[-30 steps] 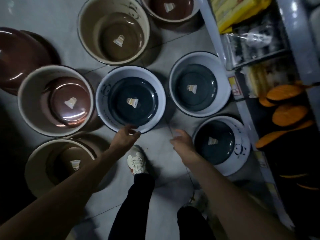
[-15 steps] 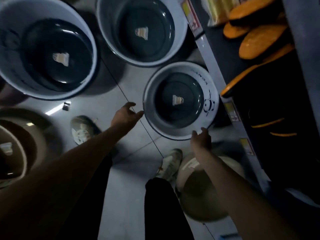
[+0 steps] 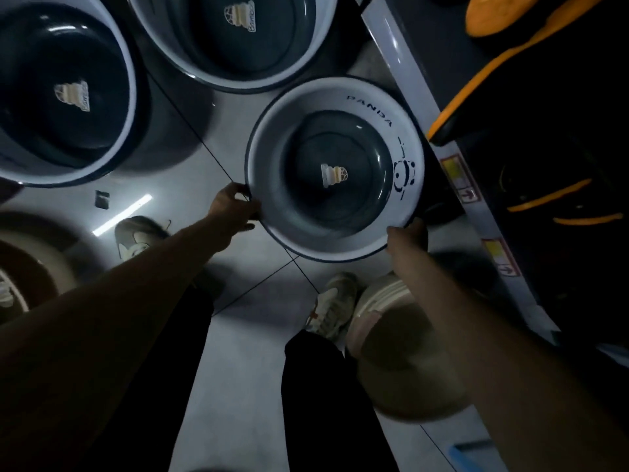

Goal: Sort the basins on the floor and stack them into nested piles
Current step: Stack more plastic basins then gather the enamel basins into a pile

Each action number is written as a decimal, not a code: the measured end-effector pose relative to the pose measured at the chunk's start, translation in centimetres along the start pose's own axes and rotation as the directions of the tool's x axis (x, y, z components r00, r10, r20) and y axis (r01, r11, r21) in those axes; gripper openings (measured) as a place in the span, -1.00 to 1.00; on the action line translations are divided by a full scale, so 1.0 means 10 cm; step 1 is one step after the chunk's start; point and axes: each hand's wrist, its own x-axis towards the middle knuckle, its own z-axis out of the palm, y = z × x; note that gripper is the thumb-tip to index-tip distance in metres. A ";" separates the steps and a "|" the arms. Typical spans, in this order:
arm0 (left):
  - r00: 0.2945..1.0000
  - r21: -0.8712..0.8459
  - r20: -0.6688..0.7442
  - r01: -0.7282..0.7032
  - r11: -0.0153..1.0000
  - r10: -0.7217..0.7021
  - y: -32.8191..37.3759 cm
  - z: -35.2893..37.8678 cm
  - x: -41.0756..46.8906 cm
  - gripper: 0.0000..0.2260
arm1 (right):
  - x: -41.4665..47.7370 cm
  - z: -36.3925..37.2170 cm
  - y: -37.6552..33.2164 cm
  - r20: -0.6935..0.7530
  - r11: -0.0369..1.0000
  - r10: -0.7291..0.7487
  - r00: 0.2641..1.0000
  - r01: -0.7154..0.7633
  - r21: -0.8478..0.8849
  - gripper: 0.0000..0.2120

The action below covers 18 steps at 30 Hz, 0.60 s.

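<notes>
A small white basin with a dark inside and a panda print (image 3: 272,158) sits at the centre right, close to the shelf. My left hand (image 3: 235,209) grips its left rim with the fingers curled over the edge. My right hand (image 3: 406,238) holds the near right rim. Two larger white-and-dark basins stand beyond it: one at the far left (image 3: 131,97) and one at the top centre (image 3: 316,46). A beige basin (image 3: 401,362) lies by my right foot, partly hidden by my right arm. A brown-and-beige basin (image 3: 20,267) shows at the left edge.
A white shelf rail (image 3: 418,107) with price labels runs down the right side, with orange items (image 3: 510,15) on the dark shelf behind it. My two shoes (image 3: 332,304) stand on the grey tiled floor. A small dark scrap (image 3: 102,199) lies on the tiles.
The view has swung right and closer to the small panda basin. My left hand moved from open floor onto its left rim, and my right hand closed on its near right rim.
</notes>
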 end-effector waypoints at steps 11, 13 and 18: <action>1.000 0.138 -0.006 -0.023 0.990 0.024 -0.19 -1.02 -0.84 -0.83 | -1.10 -0.21 0.06 0.168 0.997 0.083 0.982 -0.081 -0.021 -0.65; 0.998 0.101 -0.039 -0.041 0.994 0.045 -0.19 -1.30 -0.98 -0.80 | -1.34 -0.14 -0.14 0.199 0.999 0.031 0.980 -0.026 -0.025 -0.67; 0.999 -0.152 -0.051 0.007 0.988 -0.015 -0.09 -2.01 -1.17 -0.80 | -1.87 0.21 -0.78 0.298 0.986 -0.141 0.944 0.161 -0.043 -0.57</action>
